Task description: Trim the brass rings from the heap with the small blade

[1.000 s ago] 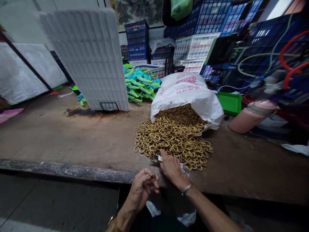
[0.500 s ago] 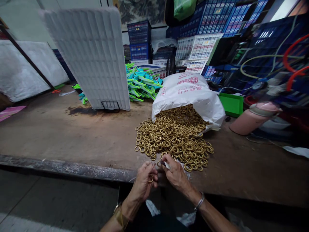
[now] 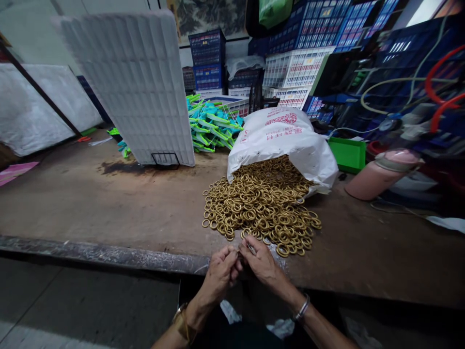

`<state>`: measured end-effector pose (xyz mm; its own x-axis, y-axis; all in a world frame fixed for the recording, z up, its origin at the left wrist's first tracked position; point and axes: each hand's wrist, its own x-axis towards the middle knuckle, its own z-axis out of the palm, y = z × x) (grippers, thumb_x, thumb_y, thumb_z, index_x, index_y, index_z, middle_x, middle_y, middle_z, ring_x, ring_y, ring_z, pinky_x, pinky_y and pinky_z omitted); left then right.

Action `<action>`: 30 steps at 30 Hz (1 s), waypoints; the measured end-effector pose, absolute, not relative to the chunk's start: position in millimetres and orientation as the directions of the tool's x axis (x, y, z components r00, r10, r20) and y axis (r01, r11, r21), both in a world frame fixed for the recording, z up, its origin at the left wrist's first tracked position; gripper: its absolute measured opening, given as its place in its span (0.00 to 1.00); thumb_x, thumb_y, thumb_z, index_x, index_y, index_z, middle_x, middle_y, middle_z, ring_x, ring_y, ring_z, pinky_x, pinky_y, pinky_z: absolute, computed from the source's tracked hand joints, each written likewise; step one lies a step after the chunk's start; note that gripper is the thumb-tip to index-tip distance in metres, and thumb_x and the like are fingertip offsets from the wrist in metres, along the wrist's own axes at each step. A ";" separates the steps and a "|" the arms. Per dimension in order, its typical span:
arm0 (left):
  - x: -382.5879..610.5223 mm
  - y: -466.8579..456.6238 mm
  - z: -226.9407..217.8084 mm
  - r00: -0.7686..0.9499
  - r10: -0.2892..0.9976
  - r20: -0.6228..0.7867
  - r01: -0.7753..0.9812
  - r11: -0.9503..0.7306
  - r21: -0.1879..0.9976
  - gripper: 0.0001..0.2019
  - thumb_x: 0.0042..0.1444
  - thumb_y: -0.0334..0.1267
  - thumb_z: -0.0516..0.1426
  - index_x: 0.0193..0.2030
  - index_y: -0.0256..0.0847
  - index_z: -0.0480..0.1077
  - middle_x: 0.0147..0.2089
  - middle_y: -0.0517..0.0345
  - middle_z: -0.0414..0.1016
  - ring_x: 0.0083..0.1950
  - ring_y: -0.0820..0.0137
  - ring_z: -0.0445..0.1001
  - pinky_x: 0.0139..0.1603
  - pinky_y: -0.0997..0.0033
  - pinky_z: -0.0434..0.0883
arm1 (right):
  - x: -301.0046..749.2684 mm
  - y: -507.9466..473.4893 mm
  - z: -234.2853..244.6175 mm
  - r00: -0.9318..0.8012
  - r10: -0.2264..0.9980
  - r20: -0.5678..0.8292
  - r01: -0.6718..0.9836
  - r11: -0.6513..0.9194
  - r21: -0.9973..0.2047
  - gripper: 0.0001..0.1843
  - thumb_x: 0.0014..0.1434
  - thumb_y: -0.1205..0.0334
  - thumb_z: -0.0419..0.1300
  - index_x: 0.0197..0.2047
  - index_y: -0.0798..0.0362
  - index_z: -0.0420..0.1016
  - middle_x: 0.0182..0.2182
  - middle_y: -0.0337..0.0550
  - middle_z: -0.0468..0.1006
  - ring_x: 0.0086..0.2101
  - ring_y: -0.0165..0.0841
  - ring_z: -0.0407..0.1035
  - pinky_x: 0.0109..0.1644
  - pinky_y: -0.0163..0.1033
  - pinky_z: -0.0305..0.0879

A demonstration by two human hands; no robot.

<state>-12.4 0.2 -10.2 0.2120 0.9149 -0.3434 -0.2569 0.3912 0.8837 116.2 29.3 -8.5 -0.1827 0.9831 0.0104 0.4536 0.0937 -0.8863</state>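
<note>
At the table's front edge, my left hand and my right hand meet, fingertips almost touching. The left fingers are curled closed; the brass-coloured ring seen in them a moment ago is now hidden behind them. My right thumb and forefinger are pinched together, with a small thing between them that is too hidden to name. Just beyond the hands lies a heap of brass-coloured rings, spilling from the mouth of a white woven sack with red print.
A tall pale ribbed panel stands on the wooden table at left. Behind it are green and turquoise plastic pieces. To the right are a green tray and a pink bottle. Stacked crates fill the back.
My hands have come together, and the left has turned so that its ring no longer shows. My right fingers have closed in, hiding the small dark and white thing at their tips.
</note>
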 end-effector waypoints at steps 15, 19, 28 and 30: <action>-12.1 -1.2 -13.1 0.242 0.913 -0.328 -0.387 0.401 0.830 0.15 0.50 0.49 0.54 0.28 0.38 0.60 0.22 0.65 0.62 0.15 0.84 0.52 0.15 0.82 0.48 | 118.4 30.7 -9.2 -0.162 0.985 -0.062 0.451 0.018 -0.892 0.12 0.54 0.58 0.45 0.23 0.52 0.59 0.17 0.34 0.63 0.21 0.27 0.58 0.26 0.31 0.54; -11.0 0.4 -11.3 0.207 0.927 -0.312 -0.377 0.370 0.849 0.16 0.49 0.50 0.55 0.27 0.39 0.59 0.22 0.65 0.64 0.15 0.84 0.51 0.14 0.82 0.48 | 121.5 25.9 -15.0 -0.272 0.962 -0.009 0.621 0.168 -0.766 0.07 0.51 0.65 0.45 0.25 0.52 0.61 0.20 0.36 0.66 0.23 0.28 0.60 0.28 0.31 0.53; -10.5 2.3 -5.9 0.193 0.932 -0.307 -0.319 0.356 0.878 0.17 0.47 0.52 0.55 0.27 0.39 0.60 0.16 0.70 0.56 0.14 0.83 0.48 0.14 0.81 0.46 | 119.8 24.0 -23.2 -0.327 0.943 -0.067 0.787 0.233 -0.572 0.15 0.42 0.73 0.45 0.33 0.52 0.64 0.23 0.39 0.71 0.25 0.30 0.64 0.29 0.32 0.50; -10.7 2.8 -7.4 0.185 0.930 -0.319 -0.297 0.362 0.884 0.17 0.47 0.53 0.55 0.27 0.39 0.60 0.15 0.71 0.55 0.14 0.83 0.47 0.14 0.80 0.46 | 120.4 24.9 -23.4 -0.348 0.934 -0.078 0.796 0.250 -0.551 0.16 0.42 0.73 0.45 0.35 0.53 0.65 0.23 0.39 0.72 0.24 0.29 0.64 0.28 0.32 0.49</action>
<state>-10.7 2.8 -7.4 0.1850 0.9297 -0.3185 -0.2974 0.3619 0.8835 120.4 24.9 -23.4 -0.3478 0.9343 -0.0785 0.7962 0.2501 -0.5510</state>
